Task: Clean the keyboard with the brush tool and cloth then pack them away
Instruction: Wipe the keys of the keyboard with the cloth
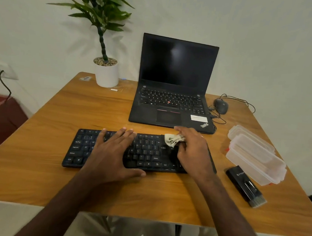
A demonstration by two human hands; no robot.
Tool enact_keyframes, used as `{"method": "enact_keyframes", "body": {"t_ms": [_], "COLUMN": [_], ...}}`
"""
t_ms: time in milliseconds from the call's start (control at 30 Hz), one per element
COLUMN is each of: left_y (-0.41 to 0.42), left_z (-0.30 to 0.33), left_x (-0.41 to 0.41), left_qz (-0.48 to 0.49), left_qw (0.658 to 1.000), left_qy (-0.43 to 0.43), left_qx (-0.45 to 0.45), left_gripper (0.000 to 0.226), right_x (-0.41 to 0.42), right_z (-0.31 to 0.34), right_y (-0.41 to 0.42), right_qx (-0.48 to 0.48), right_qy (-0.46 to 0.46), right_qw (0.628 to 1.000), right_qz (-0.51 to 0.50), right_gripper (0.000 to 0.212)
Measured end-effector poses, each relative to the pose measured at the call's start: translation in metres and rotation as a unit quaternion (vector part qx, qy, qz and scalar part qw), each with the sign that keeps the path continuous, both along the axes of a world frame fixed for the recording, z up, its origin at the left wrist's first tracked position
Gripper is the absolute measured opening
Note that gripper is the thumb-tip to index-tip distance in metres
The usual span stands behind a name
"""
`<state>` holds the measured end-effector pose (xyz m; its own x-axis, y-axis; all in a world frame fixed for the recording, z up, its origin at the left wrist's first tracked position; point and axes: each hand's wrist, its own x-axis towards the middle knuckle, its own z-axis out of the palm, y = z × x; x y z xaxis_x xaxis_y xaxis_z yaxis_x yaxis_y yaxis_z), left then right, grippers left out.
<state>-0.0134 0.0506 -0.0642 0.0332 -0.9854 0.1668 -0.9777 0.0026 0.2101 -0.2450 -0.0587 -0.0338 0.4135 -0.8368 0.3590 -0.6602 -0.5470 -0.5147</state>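
A black keyboard [145,152] lies across the near middle of the wooden table [60,115]. My left hand [113,151] rests flat on its left half, fingers straight and spread. Over the keyboard's right end, my right hand [193,151] grips a crumpled beige cloth [173,140] and holds it against the keys near the top right. The black brush tool [246,185] lies on the table to the right of the keyboard, bristles toward me. A clear plastic container [256,160] with its lid [241,136] beside it sits just behind the brush.
An open black laptop [173,86] stands behind the keyboard. A wired mouse [221,105] lies to its right, cables trailing. A potted plant in a white pot [106,74] stands at the table's back left. The near table edge [145,217] runs under my forearms.
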Motion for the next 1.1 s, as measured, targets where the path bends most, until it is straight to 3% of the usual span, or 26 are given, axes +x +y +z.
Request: {"method": "enact_keyframes", "body": {"t_ms": [233, 500, 600, 733, 833, 967, 1100], "left_y": [0.041, 0.054, 0.061, 0.068, 0.069, 0.068, 0.068], "left_z": [-0.002, -0.009, -0.010, -0.017, -0.019, -0.023, -0.027], "left_x": [0.102, 0.092, 0.091, 0.101, 0.104, 0.105, 0.107], "left_qz": [0.079, 0.040, 0.044, 0.083, 0.095, 0.109, 0.110], "left_qw": [0.987, 0.979, 0.972, 0.978, 0.976, 0.970, 0.980], "left_qy": [0.063, 0.197, 0.230, 0.193, 0.195, 0.217, 0.169], "left_qx": [0.123, 0.016, 0.013, -0.018, -0.023, -0.012, -0.007], "left_gripper": [0.144, 0.141, 0.144, 0.140, 0.138, 0.151, 0.141], "right_x": [0.052, 0.129, 0.154, 0.187, 0.209, 0.203, 0.179], "right_z": [-0.007, -0.014, -0.014, -0.012, -0.018, -0.022, -0.007], "right_y": [0.002, 0.035, 0.044, 0.056, 0.070, 0.077, 0.069], "right_qx": [-0.089, -0.112, -0.091, -0.100, -0.090, -0.081, -0.106], "right_qy": [0.112, 0.149, 0.059, -0.011, 0.034, 0.132, 0.145], "right_qw": [0.989, 0.981, 0.989, 0.982, 0.964, 0.949, 0.950], "right_qz": [-0.025, 0.057, 0.105, 0.162, 0.250, 0.276, 0.254], "right_gripper": [0.031, 0.021, 0.020, 0.029, 0.031, 0.039, 0.021]}}
